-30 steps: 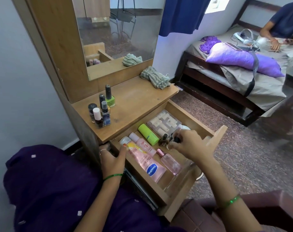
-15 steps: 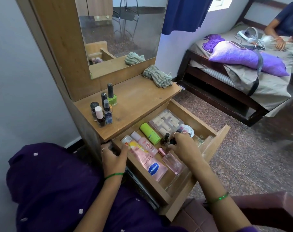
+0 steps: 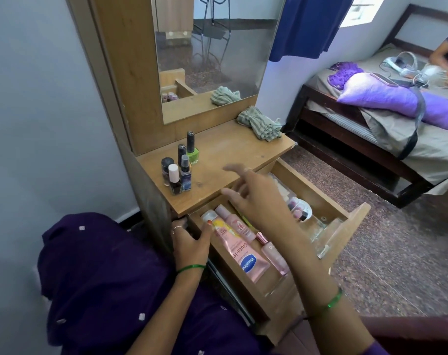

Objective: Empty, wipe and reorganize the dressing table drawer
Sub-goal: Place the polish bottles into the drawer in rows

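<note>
The wooden pull-out drawer (image 3: 356, 221) of the dressing table stands open below the wooden counter (image 3: 233, 160). The right hand (image 3: 258, 201) hovers above the drawer's middle, fingers (image 3: 233, 169) spread loose and holding nothing. The left hand (image 3: 189, 242) grips the drawer's near-left corner, its thumb lying over the side wall beside a white-capped bottle. In the drawer lie a pink Vaseline lotion tube (image 3: 246, 254), a slim pink bottle (image 3: 234, 222) just beside it, and a pink glass perfume bottle (image 3: 273, 253). On the counter stands a cluster of small nail polish bottles (image 3: 179, 170), and a crumpled green striped cloth (image 3: 260, 124) rests near the mirror.
</note>
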`<act>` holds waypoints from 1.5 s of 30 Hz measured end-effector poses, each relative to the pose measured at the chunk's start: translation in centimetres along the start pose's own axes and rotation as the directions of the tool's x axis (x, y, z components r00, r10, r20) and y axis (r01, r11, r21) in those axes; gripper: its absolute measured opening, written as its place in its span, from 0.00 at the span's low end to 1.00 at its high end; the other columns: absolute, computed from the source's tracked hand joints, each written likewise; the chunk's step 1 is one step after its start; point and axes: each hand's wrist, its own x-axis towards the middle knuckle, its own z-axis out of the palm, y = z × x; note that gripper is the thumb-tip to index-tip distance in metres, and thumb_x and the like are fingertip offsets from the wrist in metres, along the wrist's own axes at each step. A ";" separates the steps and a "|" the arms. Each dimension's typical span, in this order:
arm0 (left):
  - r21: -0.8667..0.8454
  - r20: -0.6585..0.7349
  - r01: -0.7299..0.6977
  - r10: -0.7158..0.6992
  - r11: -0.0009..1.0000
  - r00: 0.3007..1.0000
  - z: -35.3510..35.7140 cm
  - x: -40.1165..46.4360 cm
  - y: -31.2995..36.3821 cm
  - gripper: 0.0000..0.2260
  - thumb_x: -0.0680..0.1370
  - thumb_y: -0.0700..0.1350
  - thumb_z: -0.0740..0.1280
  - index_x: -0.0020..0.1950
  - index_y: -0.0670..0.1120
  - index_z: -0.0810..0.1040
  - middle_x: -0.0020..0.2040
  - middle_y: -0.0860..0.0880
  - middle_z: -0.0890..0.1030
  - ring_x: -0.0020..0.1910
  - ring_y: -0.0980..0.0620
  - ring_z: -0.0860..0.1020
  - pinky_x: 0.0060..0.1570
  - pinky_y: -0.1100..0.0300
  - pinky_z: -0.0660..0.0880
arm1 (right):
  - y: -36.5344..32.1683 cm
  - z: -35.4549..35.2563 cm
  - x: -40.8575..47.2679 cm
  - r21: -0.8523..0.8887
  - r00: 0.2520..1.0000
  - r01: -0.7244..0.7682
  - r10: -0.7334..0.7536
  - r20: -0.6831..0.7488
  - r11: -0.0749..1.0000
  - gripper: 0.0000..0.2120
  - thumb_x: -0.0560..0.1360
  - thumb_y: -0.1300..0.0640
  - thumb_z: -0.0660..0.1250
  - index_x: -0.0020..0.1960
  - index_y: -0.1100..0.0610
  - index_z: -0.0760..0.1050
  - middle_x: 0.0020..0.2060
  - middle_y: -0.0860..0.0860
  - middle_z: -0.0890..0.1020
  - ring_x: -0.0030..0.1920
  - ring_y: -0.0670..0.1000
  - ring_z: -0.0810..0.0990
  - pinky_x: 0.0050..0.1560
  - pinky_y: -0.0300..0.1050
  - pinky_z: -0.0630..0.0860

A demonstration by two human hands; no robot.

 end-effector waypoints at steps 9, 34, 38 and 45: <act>0.042 -0.001 -0.004 0.004 0.999 1.000 0.0 0.1 -0.1 0.26 0.72 0.50 0.72 0.65 0.44 0.68 0.62 0.46 0.71 0.61 0.48 0.74 0.58 0.49 0.75 | -4.7 1.4 4.2 -0.018 0.981 0.195 -0.194 0.024 0.981 0.17 0.77 0.51 0.64 0.64 0.52 0.72 0.41 0.51 0.81 0.39 0.49 0.79 0.42 0.48 0.79; 0.006 -0.032 -0.037 0.037 0.999 0.999 0.2 0.5 -0.6 0.26 0.72 0.47 0.72 0.66 0.42 0.69 0.63 0.45 0.72 0.62 0.48 0.73 0.59 0.55 0.71 | 9.0 -7.2 -4.3 -0.213 0.921 -0.391 0.382 -0.080 0.896 0.06 0.70 0.58 0.73 0.39 0.57 0.77 0.33 0.51 0.79 0.34 0.48 0.76 0.34 0.41 0.72; 0.013 -0.022 -0.034 0.035 0.999 0.999 0.2 0.5 -0.6 0.27 0.72 0.48 0.72 0.67 0.42 0.68 0.64 0.44 0.72 0.61 0.48 0.73 0.59 0.54 0.72 | 10.5 -5.0 -4.7 -0.278 0.890 -0.441 0.457 -0.008 0.854 0.06 0.69 0.58 0.73 0.39 0.55 0.77 0.34 0.49 0.78 0.37 0.50 0.77 0.38 0.45 0.74; 0.008 -0.009 -0.044 0.044 0.999 0.999 0.1 0.2 -0.4 0.27 0.73 0.47 0.72 0.68 0.41 0.67 0.64 0.45 0.72 0.61 0.50 0.72 0.54 0.58 0.71 | 12.2 -2.0 -4.7 -0.306 0.871 -0.472 0.490 -0.019 0.827 0.05 0.70 0.57 0.72 0.42 0.55 0.77 0.41 0.54 0.80 0.42 0.55 0.77 0.39 0.43 0.70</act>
